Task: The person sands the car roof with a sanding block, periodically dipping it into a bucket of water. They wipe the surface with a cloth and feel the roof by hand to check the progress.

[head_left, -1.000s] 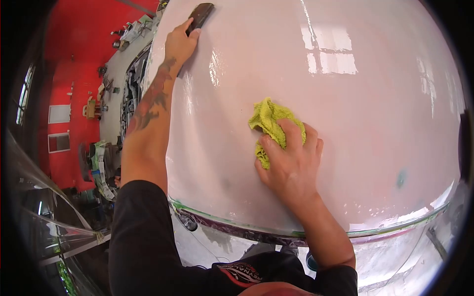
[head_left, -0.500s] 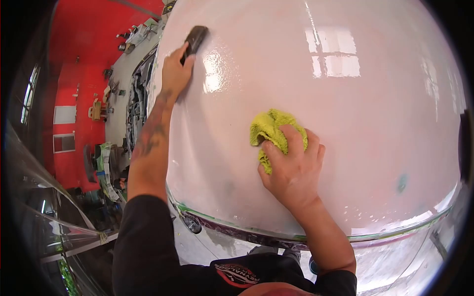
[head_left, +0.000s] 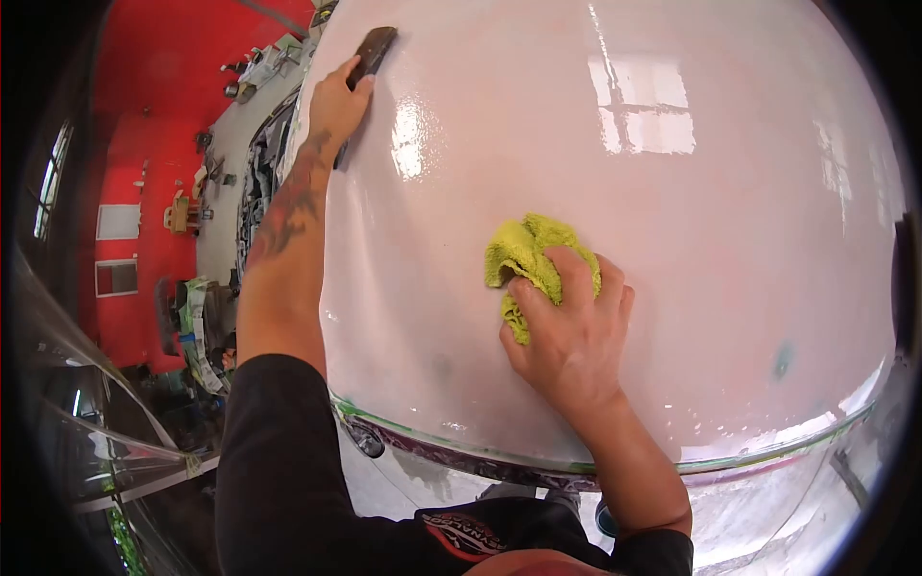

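Observation:
My left hand (head_left: 336, 106) is wrapped around a long, dark sanding block (head_left: 375, 50), which lies against the wet white panel (head_left: 519, 125) near its left edge. Part of the block is hidden under the hand and forearm. Lower and to the right, my right hand (head_left: 574, 336) grips a crumpled yellow-green cloth (head_left: 523, 254), pressed on the panel's surface. The panel is broad, curved and glossy, like a vehicle hood. Window reflections show on it, and a small greenish patch (head_left: 784, 359) marks its right side.
Green masking tape (head_left: 461, 453) runs along the panel's near edge. On the left are a red wall (head_left: 149, 173), clear plastic sheeting (head_left: 96, 384) and a wooden stool (head_left: 180, 213). A taped part (head_left: 197, 331) stands beyond my left arm.
My left hand has slid the sanding block a little farther up and left along the panel's edge. The right hand and cloth have hardly moved.

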Motion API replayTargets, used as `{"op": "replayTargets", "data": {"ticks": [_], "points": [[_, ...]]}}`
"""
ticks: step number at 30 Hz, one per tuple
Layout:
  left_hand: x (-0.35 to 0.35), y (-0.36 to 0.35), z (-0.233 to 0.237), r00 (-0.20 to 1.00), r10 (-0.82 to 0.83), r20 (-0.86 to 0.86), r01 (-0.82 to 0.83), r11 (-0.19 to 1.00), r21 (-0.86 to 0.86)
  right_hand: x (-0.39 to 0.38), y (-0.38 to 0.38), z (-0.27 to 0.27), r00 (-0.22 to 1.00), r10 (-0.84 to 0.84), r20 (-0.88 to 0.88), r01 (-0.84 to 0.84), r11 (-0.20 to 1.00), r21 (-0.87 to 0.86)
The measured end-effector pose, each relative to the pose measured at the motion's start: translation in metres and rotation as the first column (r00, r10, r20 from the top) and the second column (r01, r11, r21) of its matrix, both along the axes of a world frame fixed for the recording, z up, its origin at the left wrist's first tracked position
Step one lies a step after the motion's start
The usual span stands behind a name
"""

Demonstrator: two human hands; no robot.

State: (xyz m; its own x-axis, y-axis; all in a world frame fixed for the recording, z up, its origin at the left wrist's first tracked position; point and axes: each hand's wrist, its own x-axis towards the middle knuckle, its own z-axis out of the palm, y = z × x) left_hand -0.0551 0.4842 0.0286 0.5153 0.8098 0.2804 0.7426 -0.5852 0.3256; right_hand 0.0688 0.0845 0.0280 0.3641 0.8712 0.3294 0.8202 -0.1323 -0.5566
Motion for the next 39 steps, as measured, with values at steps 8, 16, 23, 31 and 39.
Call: {"op": "replayTargets", "data": {"ticks": [8, 16, 23, 31, 39], "points": [[-0.043, -0.151, 0.007, 0.846, -0.525, -0.092, 0.532, 0.843, 0.085, 0.0, -0.001, 0.002, 1.0, 0.016, -0.01, -0.016, 1.0, -0.025], [-0.011, -0.018, -0.012, 1.0, 0.002, 0.005, -0.002, 0.991, 0.134, 0.0, 0.0, 0.0, 1.0, 0.002, 0.012, -0.002, 1.0, 0.004], [-0.063, -0.138, -0.003, 0.91, -0.409, -0.066, 0.414, 0.9, 0.137, 0.0, 0.0, 0.001, 1.0, -0.003, 0.014, 0.003, 1.0, -0.018], [-0.067, -0.052, -0.01, 0.997, 0.081, 0.004, -0.081, 0.996, 0.036, 0.0, -0.002, 0.0, 1.0, -0.004, 0.023, 0.004, 1.0, 0.015], [-0.11, -0.057, -0.009, 0.998, 0.054, -0.044, -0.056, 0.997, -0.048, 0.0, 0.0, -0.001, 1.0, 0.002, 0.027, -0.002, 1.0, -0.011]]}}
